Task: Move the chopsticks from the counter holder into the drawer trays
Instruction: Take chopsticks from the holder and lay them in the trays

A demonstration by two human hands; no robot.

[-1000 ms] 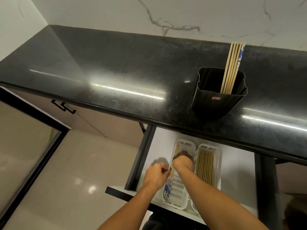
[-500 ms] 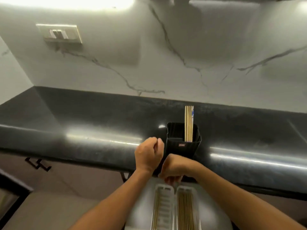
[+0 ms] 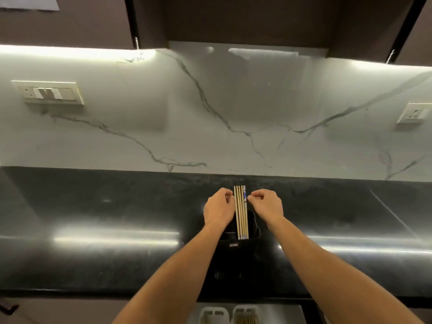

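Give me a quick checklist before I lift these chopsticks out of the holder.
1. Chopsticks standing upright in the black holder: ok.
2. Left hand at the bundle's left edge, near the top: ok.
3. Right hand at its right edge: ok.
4. Firm pinch on the sticks by either hand: cannot tell.
5. Drawer trays in view below the counter: ok.
6. Free room in the trays: cannot tell, as the frame cuts them off.

Holder on desk, centre, near the front edge. Chopsticks upright in it. Left grip touches their left side, right grip their right. Two trays side by side in drawer, below the desk front. Wall behind the desk.
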